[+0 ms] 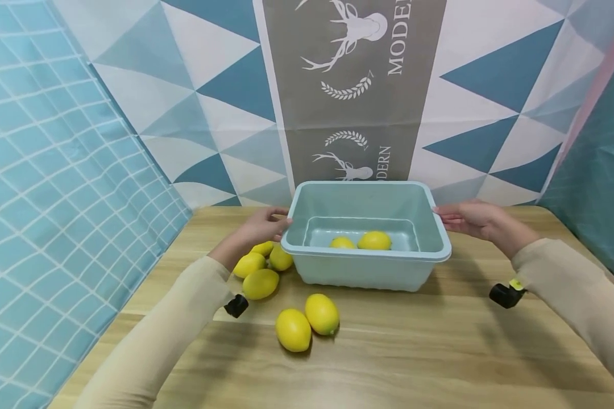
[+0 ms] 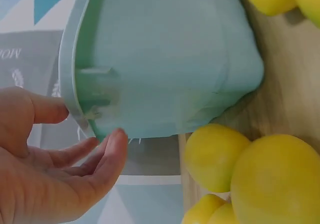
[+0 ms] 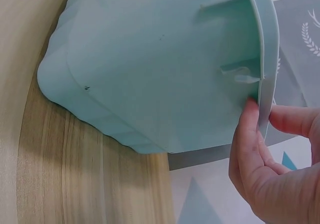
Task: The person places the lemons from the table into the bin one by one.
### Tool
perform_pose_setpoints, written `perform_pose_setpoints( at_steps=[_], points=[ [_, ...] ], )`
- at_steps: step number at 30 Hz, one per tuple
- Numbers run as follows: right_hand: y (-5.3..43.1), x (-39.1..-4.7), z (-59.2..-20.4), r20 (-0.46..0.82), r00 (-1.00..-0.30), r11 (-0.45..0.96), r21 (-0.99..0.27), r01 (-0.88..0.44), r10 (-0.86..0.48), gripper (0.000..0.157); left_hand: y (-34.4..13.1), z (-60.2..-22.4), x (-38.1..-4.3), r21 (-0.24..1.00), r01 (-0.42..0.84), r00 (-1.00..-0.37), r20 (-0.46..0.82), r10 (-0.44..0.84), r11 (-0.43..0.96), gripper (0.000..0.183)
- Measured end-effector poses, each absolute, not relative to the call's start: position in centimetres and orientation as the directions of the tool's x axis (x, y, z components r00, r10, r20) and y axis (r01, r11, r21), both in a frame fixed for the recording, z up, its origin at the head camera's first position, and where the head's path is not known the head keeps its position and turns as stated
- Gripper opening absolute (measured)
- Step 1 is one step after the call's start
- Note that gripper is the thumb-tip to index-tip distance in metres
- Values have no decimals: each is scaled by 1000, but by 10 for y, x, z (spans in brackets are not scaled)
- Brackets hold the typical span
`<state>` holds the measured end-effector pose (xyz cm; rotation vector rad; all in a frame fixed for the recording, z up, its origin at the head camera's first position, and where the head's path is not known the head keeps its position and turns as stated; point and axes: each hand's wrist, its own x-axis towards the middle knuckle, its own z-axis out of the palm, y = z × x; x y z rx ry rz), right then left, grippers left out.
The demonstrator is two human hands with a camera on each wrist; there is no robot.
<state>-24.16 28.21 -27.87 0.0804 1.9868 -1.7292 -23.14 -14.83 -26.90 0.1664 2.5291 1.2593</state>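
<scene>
A light blue-green plastic tub [image 1: 368, 267] stands near the back of the table, with two lemons [image 1: 374, 240] visible inside. At its left end is my left hand [image 1: 263, 227], thumb tip against the rim [image 2: 68, 84] and fingers curled under the edge. On the opposite end, my right hand [image 1: 473, 218] pinches the rim between thumb and fingers, as the right wrist view shows closely. Several lemons [image 1: 261, 284] lie beside the tub's left side, below my left hand. Two more lemons [image 1: 293, 330] lie side by side in front of the tub.
The wooden table [image 1: 389, 352] ends at a patterned cloth backdrop [image 1: 240, 102] just behind the tub. A blue checked cloth [image 1: 66, 170] borders the left side, and a teal cloth [image 1: 593, 187] hangs on the right.
</scene>
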Motion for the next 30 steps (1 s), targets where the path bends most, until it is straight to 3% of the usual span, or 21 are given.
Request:
perform_pose_setpoints(
  at_steps=[7, 12, 16, 25, 30],
  points=[
    [282, -241, -279, -403, -873, 230, -909, 347, -277, 10, -152, -279, -212, 715, 114, -976, -50, 213, 690, 46],
    [283, -238, -278, -397, -882, 248, -908, 337, -254, 12, -159, -281, -201, 662, 269, -958, 113, 262, 700, 47],
    [277, -238, -278, -383, -890, 244, -913, 326, -247, 4, -171, -281, -186, 542, 400, -917, 232, 325, 740, 52],
    [279, -234, -279, -369, -899, 207, -923, 324, -236, 4, -184, -287, -158, 322, 587, -796, 398, 456, 743, 62],
    [275, -233, -278, -403, -884, 177, -912, 369, -236, 21, -190, -299, -145, 189, 654, -714, 473, 516, 732, 66]
  ],
)
